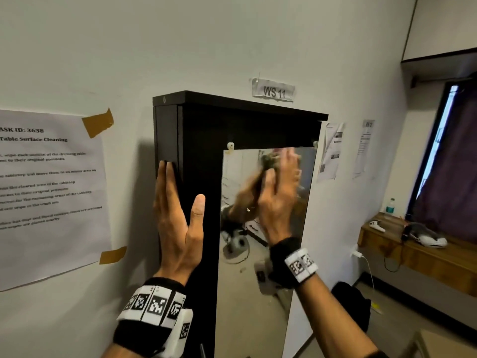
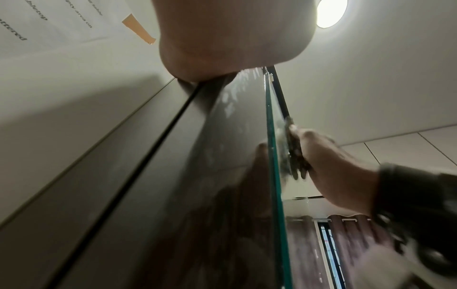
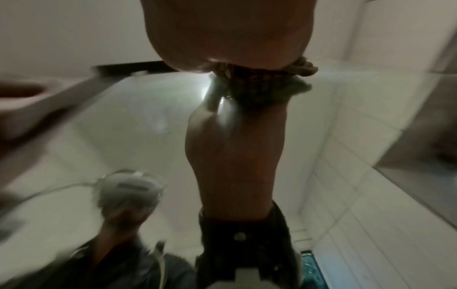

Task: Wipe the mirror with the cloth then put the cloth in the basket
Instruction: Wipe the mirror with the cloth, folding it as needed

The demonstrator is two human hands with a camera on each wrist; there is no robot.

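Observation:
A tall mirror [image 1: 258, 280] is fixed to the front of a black cabinet [image 1: 201, 130] on the wall. My right hand [image 1: 281, 192] lies flat on the upper glass, fingers straight and blurred by motion, pressing a dark brownish cloth [image 2: 295, 156] against it. In the right wrist view the cloth [image 3: 259, 78] bunches under the palm [image 3: 230, 35] on the mirror [image 3: 148, 127]. My left hand [image 1: 178, 215] rests flat on the cabinet's left side, fingers straight, thumb on the front edge. No basket is in view.
A taped instruction sheet [image 1: 51, 189] hangs on the wall at left, a "WS 11" label [image 1: 273, 91] above the cabinet. To the right are a wooden shelf [image 1: 413, 251] with a bottle [image 1: 390, 205], a curtained window [image 1: 449, 164] and a black bag [image 1: 353, 301] on the floor.

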